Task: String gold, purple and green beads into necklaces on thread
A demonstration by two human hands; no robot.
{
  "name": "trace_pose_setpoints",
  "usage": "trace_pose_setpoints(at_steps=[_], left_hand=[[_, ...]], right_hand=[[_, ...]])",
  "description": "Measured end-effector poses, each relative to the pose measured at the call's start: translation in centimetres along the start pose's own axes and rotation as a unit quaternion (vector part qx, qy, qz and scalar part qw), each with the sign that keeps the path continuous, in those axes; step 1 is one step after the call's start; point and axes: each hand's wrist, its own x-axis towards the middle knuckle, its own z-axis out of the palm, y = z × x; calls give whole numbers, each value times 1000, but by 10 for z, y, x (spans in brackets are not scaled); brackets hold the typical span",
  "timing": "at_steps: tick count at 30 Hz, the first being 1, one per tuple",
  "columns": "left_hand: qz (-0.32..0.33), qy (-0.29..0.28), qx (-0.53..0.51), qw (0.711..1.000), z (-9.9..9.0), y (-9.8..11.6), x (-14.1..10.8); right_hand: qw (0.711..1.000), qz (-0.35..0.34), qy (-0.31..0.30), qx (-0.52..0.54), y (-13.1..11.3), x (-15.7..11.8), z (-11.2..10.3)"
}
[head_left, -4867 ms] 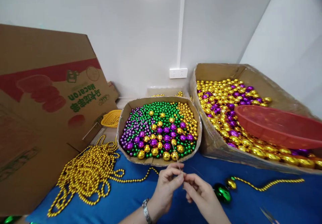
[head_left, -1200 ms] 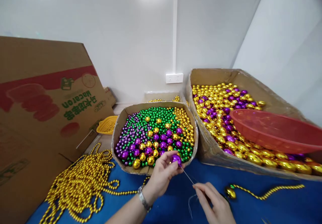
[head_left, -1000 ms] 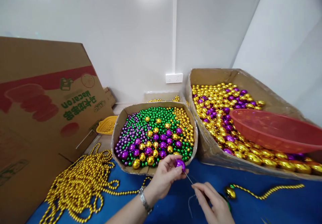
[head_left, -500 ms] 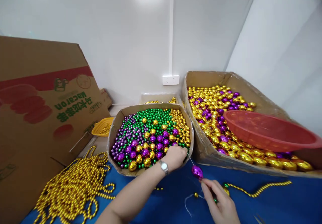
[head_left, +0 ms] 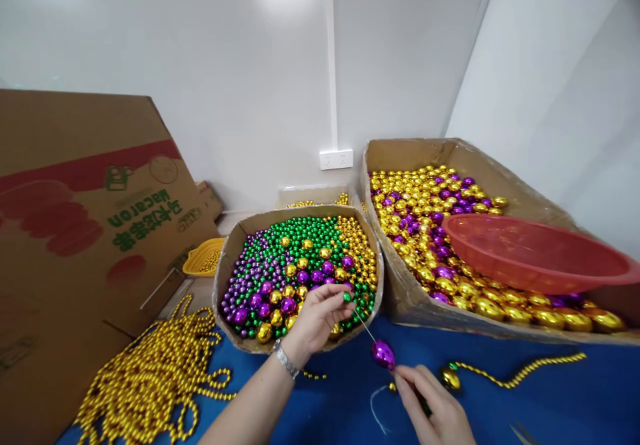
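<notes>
My left hand (head_left: 325,312), with a watch on its wrist, pinches a small green bead (head_left: 347,296) above the box of mixed beads (head_left: 381,285). A thin needle or stiff wire (head_left: 365,325) runs from near that bead down to a large purple bead (head_left: 383,354). The fingertips of my right hand (head_left: 425,392) are closed on the lower end of the purple bead. Beside them lie a small gold bead (head_left: 393,387) and a loose thread end (head_left: 374,408). Part of a dark green bead shows under my right hand.
Gold bead strings (head_left: 150,372) lie at the left before a large carton (head_left: 60,265). A yellow basket (head_left: 193,262) stands behind. At the right, a red tray (head_left: 540,252) rests in a box of bigger beads (head_left: 395,298). A gold strand (head_left: 520,380) lies on the blue surface.
My left hand has come up and left out of the beads and now shows a green bead in its fingers. The purple bead and my right hand have shifted slightly.
</notes>
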Motion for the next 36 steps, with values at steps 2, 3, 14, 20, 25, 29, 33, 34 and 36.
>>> trace_pose_setpoints(at_steps=[2,3,14,20,25,29,33,34,36], left_hand=[[1,6,-14,1000,-1,1,-5],[1,9,-18,1000,-2,1,-6],[-21,39,-54,998,-2,0,-14],[-25,68,-52,996,-3,-1,-16],[-31,55,-55,996,-7,-6,-17],[-25,41,-48,998,-7,-7,-18],[-7,32,4,999,-5,-8,-19],[4,35,33,999,-4,-7,-20],[32,40,117,992,-4,-6,-21]], right_hand=[[1000,-8,-5,5,-1,0,1],[1000,-10,-8,6,-2,1,2],[1000,-14,-12,0,-12,3,-1],[1000,-26,-17,-4,-10,2,2],[999,-40,-22,1,-6,0,3],[998,-49,-25,2,-6,0,4],[998,-52,-30,-4,-7,0,4],[998,-54,-27,-7,-7,0,5],[998,-61,-18,-13,-6,0,5]])
